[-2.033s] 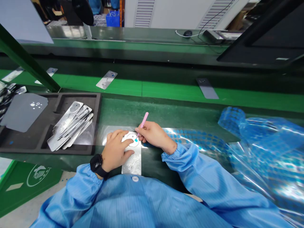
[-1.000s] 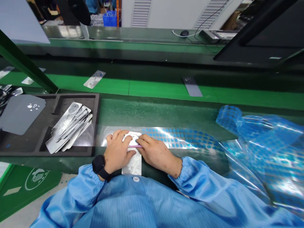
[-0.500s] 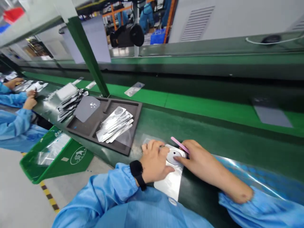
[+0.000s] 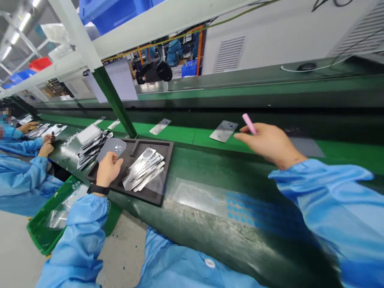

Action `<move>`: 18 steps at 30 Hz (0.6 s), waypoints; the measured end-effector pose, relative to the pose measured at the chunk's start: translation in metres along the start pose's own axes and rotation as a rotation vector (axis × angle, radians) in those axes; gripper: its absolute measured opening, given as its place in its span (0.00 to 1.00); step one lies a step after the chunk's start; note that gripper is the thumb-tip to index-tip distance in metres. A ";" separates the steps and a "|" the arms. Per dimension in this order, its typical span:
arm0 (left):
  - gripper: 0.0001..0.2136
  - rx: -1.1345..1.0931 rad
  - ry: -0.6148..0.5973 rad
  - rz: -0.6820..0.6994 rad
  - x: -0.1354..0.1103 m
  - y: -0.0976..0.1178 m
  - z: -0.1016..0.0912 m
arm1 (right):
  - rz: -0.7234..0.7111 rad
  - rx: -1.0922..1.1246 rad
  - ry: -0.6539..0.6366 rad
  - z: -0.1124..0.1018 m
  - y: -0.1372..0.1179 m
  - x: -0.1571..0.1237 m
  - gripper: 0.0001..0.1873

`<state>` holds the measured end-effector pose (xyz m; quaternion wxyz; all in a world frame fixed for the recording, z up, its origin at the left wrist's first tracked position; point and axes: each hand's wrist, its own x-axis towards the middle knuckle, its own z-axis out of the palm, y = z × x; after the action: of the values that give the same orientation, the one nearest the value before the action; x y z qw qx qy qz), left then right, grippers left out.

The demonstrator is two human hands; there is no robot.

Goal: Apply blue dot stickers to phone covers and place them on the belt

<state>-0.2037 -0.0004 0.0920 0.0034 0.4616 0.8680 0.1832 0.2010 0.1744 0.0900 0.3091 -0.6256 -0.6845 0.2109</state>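
Observation:
My right hand (image 4: 268,145) is closed around a pink stick (image 4: 249,124) and hovers over the green belt. Just left of its fingertips, a silver phone back panel (image 4: 223,132) with a round camera area lies flat on the belt. At the left, my left hand (image 4: 108,170) is over the dark tray (image 4: 168,170), its fingers curled together at the lower edge of a grey sheet (image 4: 111,147) with small white dots. What those fingers hold, if anything, is hidden. A stack of silver panels (image 4: 145,170) lies in the tray beside this hand.
A clear film with blue dots (image 4: 240,208) lies on the green bench. Farther left are a pile of panels (image 4: 93,148) and a co-worker's hands (image 4: 46,146). Below the bench edge stands a green bin (image 4: 42,236). A green post (image 4: 115,104) rises behind the tray.
The silver panel between my hands has gone from the bench to the belt, out of my grip. My left hand has moved left to the grey sheet; my right hand moved forward with the pink stick.

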 end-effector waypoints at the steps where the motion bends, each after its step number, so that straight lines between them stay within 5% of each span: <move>1: 0.10 0.007 -0.075 -0.011 0.009 -0.002 0.006 | 0.056 -0.011 -0.021 0.000 -0.001 -0.014 0.06; 6: 0.18 0.018 -0.306 0.078 0.022 0.016 0.035 | 0.083 0.063 -0.117 -0.004 0.009 -0.074 0.08; 11: 0.22 0.032 -0.430 0.128 0.036 0.025 0.038 | 0.177 0.307 -0.210 -0.015 0.028 -0.112 0.13; 15: 0.26 0.050 -0.474 0.065 0.051 0.025 0.043 | 0.309 0.655 -0.223 -0.009 0.032 -0.128 0.12; 18: 0.27 0.060 -0.434 0.044 0.050 0.032 0.047 | 0.278 0.696 -0.182 -0.001 0.032 -0.134 0.10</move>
<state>-0.1989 0.0703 0.0668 0.1727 0.5088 0.8416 0.0538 0.2289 0.0462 0.0481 0.4094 -0.5491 -0.5052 0.5251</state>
